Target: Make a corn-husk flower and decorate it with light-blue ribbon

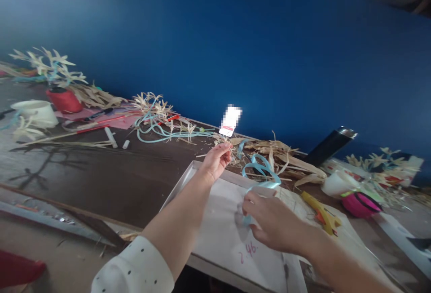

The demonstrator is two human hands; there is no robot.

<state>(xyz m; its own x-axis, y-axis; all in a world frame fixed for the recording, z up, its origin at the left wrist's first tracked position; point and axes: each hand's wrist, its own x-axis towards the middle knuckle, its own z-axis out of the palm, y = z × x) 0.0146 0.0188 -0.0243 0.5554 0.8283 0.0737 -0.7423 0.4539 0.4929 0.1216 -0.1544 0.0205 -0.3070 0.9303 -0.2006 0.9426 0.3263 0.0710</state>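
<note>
My left hand [217, 162] is stretched out over the far edge of a white board [218, 212], thumb and fingertips pinched together. Pale straw-like bits show right by those fingertips, but what they hold is too small to make out. Closer to me, my right hand [269, 221] is closed on a light blue ribbon [259, 165], slightly blurred. From that hand the ribbon runs up and loops over dried husks [286, 153] behind the board. Just beyond my left hand a lit phone [226, 130] stands against the blue wall, its screen pixelated.
Right of the board lie a yellow-handled tool [321, 212], a pink pouch [362, 204], a white cup [340, 183] and a leaning black flask [332, 144]. Leftward are husk flowers on blue stems [153, 104], a white bowl [35, 113] and a red pot [65, 99].
</note>
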